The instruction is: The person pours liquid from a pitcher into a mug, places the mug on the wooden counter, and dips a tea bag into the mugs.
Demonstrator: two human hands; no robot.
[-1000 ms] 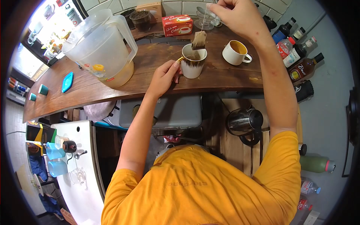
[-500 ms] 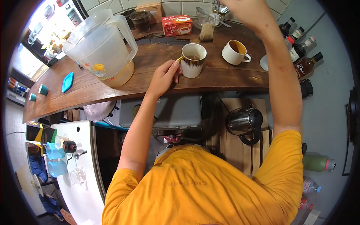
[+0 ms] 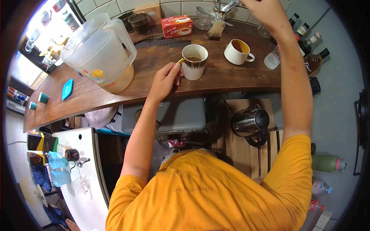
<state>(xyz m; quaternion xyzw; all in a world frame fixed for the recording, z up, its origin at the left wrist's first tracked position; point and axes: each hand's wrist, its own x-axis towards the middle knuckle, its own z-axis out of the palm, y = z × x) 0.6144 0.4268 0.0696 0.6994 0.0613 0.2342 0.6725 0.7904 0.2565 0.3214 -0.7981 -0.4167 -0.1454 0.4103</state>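
Note:
My left hand (image 3: 167, 79) is closed on the gold handle of a white mug (image 3: 194, 66) with a dark brushed band and brown liquid inside. High at the top edge, my right hand (image 3: 266, 13) is raised and partly cut off, its fingers closed on the string end of a tea bag. The wet tea bag (image 3: 216, 30) hangs at a slant near a small glass dish (image 3: 203, 24). A second white mug (image 3: 236, 55), yellow inside, stands to the right of the first. Behind them is a red tea box (image 3: 177, 27).
A large plastic pitcher (image 3: 102, 57) stands left on the wooden counter (image 3: 148, 86). Dark bottles (image 3: 317, 59) line the right side. A kettle (image 3: 249, 123) sits on a lower wooden surface. Small cups and a blue lid (image 3: 67, 89) are at far left.
The tea bag has moved from above the held mug, away to the back right, as my right hand moved right. My left hand has stayed on the mug. The view has shifted slightly.

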